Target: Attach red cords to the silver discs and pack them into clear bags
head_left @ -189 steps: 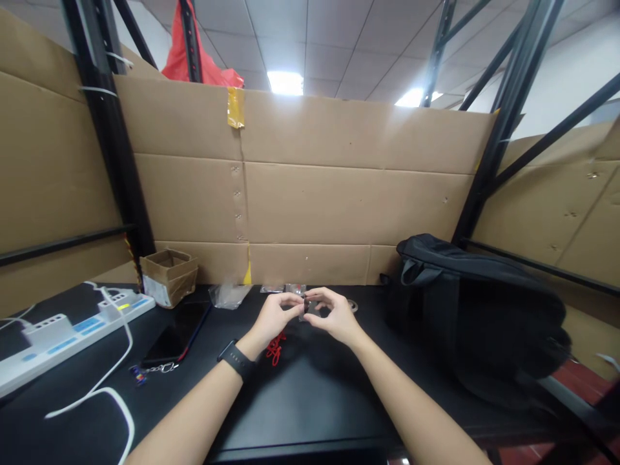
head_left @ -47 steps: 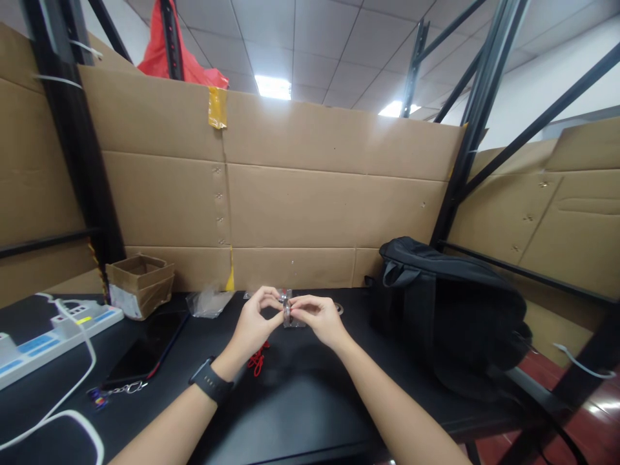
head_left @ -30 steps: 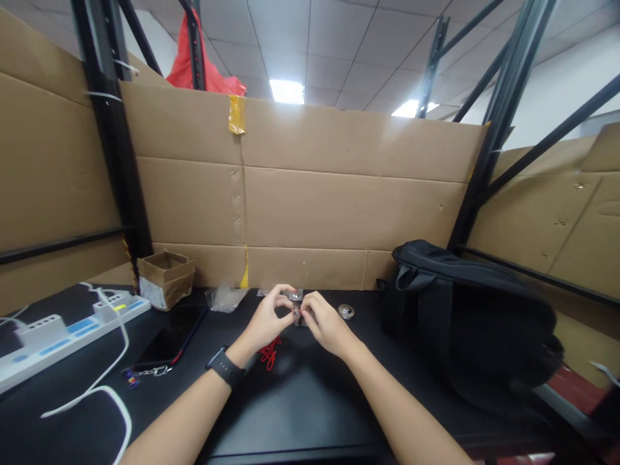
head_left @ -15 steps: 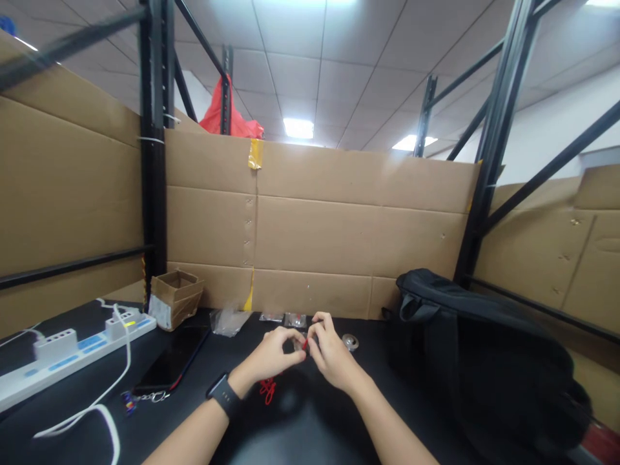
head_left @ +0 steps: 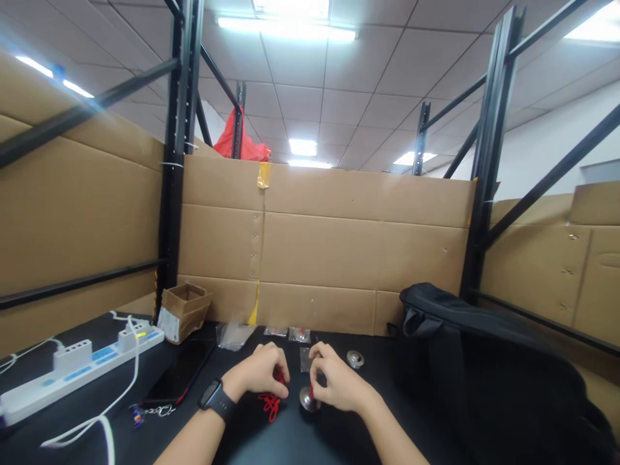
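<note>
My right hand [head_left: 334, 380] pinches a short bit of red cord [head_left: 312, 391] at the middle of a small, shiny metal cymbal [head_left: 309, 402]. The cymbal sits just under those fingertips, low over the black table. To its left, my left hand [head_left: 266, 369] is closed on a bundle of thin red cord [head_left: 271, 404], whose loops hang out below the fingers onto the tabletop. A second metal cymbal [head_left: 355, 359] lies flat beyond my right hand. Part of a small clear packet [head_left: 305, 359] shows between the hands.
Several clear plastic bags [head_left: 235, 336] lie along the cardboard wall [head_left: 320, 252]. At left are a small open carton [head_left: 186, 313], a dark phone or tablet [head_left: 181, 374], a keychain [head_left: 138, 414] and a white power strip [head_left: 87, 368] with cables. A black backpack [head_left: 504, 381] fills the right side.
My hands have moved apart and lower. The left went to the red cord bundle; the right now holds the cymbal by its cord near the table. The view has tilted up.
</note>
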A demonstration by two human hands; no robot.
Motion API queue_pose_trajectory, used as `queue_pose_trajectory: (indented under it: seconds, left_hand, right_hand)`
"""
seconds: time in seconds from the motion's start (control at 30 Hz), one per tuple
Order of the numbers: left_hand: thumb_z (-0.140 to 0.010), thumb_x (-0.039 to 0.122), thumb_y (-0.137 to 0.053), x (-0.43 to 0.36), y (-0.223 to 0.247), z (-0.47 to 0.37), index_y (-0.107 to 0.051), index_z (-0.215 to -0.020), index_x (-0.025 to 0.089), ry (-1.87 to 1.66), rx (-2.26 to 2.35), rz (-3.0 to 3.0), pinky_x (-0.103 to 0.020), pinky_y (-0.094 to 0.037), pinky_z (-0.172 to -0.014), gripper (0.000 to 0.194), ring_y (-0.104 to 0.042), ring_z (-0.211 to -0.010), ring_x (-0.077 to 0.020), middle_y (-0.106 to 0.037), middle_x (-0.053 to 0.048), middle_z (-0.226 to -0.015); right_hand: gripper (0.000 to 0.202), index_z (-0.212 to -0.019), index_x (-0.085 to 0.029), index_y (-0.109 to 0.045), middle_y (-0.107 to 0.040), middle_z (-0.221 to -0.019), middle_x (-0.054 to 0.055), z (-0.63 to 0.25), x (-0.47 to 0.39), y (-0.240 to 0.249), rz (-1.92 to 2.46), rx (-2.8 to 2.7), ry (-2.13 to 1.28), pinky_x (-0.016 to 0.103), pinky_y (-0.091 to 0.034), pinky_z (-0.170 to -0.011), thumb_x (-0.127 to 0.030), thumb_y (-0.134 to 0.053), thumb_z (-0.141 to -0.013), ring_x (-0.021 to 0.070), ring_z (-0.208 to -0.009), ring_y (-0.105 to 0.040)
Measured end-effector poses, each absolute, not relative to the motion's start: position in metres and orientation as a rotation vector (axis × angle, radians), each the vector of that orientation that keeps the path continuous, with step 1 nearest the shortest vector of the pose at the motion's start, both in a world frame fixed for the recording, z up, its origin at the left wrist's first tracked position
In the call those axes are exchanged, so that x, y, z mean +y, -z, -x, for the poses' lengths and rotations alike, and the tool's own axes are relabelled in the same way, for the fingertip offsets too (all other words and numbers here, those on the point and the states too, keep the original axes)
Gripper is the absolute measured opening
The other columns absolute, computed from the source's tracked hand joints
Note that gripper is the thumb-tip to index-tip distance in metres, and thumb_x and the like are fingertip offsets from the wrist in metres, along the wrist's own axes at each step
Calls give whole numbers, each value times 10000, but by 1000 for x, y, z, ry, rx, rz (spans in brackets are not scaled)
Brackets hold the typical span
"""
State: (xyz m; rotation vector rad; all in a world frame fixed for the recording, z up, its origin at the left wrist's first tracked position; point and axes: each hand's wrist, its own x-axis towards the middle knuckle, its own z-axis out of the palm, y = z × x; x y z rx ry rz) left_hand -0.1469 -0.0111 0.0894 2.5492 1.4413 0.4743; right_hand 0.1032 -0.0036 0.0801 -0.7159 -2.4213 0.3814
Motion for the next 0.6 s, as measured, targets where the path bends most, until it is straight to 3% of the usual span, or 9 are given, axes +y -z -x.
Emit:
queue_pose_trajectory:
  seconds: [0.13,0.3,0.4,0.5,0.6]
  left_hand:
    - [-612,502,-828,-6,-83,151,-796,-788,334,-434,1449,-2516,-334,-382,-894,246,-599,-983,-252,-730,-5,-905]
    - [-685,359,-788,-5,-79,149,-786,-736,314,-427,1420,-2526,-324,-390,-884,68,-626,-902,-230,-724,1,-790]
    - [-749,320,-731,-4,-78,150,-755,-724,269,-491,1410,-2550,-312,-384,-900,62,-614,-920,-214,-721,-5,-847]
    - [-834,320,-649,-4,-79,149,-707,-786,232,-629,1370,-2579,-294,-395,-885,115,-602,-934,-198,-705,-16,-904]
    - [-943,334,-495,-5,-83,146,-640,-909,207,-905,1302,-2497,-266,-430,-817,196,-616,-861,-167,-697,-29,-913]
  right_hand:
    - [82,-713,-194,-681,-611,-1076,32,-103,0,-77,678,-2511,-429,277,-473,-878,-122,-706,-681,192,-1008,-596]
    - [144,-830,-210,-708,-668,-838,8,-125,21,-80,730,-2369,-350,254,-475,-718,-129,-594,-796,160,-775,-624]
    - [166,-892,-197,-703,-671,-929,44,-153,46,-69,986,-2167,-192,314,-482,-821,-141,-599,-775,199,-881,-633]
    - [369,-1080,-194,-695,-658,-1107,96,-178,72,-49,1234,-2119,-148,368,-458,-925,-195,-680,-712,258,-1055,-611]
    - [433,-1084,-182,-715,-690,-1067,115,-192,89,-32,1390,-2163,-285,356,-469,-893,-294,-753,-668,268,-990,-645]
